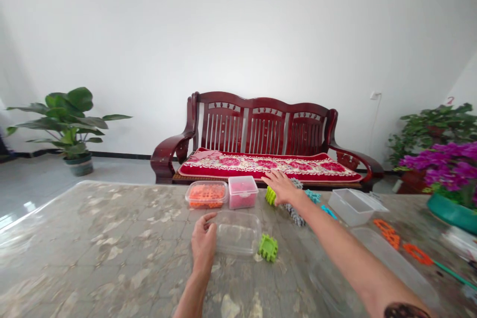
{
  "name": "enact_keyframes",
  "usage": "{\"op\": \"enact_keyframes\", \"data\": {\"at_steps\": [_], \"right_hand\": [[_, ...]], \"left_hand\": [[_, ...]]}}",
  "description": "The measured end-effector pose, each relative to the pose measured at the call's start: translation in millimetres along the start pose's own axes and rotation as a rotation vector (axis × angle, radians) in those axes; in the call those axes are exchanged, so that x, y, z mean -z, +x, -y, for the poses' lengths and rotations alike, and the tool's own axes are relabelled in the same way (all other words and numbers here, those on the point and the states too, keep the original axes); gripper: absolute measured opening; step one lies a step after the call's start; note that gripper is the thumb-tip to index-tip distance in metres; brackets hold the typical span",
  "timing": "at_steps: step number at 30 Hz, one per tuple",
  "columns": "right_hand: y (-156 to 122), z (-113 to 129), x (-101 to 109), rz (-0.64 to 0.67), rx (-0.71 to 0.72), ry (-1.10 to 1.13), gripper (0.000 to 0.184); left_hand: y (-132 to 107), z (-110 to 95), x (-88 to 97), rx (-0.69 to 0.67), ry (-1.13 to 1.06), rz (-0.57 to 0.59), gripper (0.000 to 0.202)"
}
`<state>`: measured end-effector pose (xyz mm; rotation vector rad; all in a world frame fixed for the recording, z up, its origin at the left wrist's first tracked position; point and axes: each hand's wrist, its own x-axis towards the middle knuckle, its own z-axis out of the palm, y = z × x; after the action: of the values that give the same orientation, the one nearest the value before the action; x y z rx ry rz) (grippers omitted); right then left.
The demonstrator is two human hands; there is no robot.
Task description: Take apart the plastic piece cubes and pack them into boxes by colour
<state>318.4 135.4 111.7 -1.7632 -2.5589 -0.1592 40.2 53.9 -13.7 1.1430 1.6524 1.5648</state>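
Observation:
My left hand (204,238) is closed on the left rim of a clear plastic container (238,233) on the table, its thumb and fingers at the edge. Out in front, my right hand (282,188) has its fingers stretched apart, right beside a green block piece (270,196); whether they touch is hard to tell. Grey toothed pieces (295,214) lie partly hidden behind my right hand and forearm. A green toothed block (268,247) sits at the container's right side.
Behind the clear container stand a box of orange pieces (207,195) and a lidded box of pink pieces (243,193). To the right are blue pieces (313,196), a translucent box (350,207), orange linked pieces (387,233) and a flower pot (452,213).

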Motion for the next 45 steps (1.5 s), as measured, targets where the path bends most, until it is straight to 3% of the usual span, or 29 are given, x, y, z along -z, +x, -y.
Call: {"op": "enact_keyframes", "data": {"at_steps": [2,5,8,11,20,32,45], "right_hand": [[19,-1,-3,0.103,0.017,-0.004,0.106],[38,0,-10,0.199,-0.007,-0.007,0.086],[45,-2,-17,0.247,-0.042,-0.015,0.062],[46,-4,-20,0.293,-0.078,-0.028,0.052],[42,-2,-20,0.337,-0.093,-0.078,0.042],[43,7,-25,0.419,0.009,-0.207,0.051],[53,14,-20,0.488,-0.043,-0.223,0.042]], "left_hand": [[0,0,0.2,0.008,0.0,0.015,0.042],[-1,-1,0.4,0.012,0.003,0.035,0.041],[-1,-2,-0.3,0.02,0.024,0.044,0.041],[-2,-2,-1.8,0.04,0.022,0.065,0.042],[-1,0,-2.8,0.025,-0.021,0.067,0.039],[-3,-1,-3.6,0.039,-0.009,0.115,0.044],[-3,0,-3.7,0.05,-0.008,0.144,0.047]]}}
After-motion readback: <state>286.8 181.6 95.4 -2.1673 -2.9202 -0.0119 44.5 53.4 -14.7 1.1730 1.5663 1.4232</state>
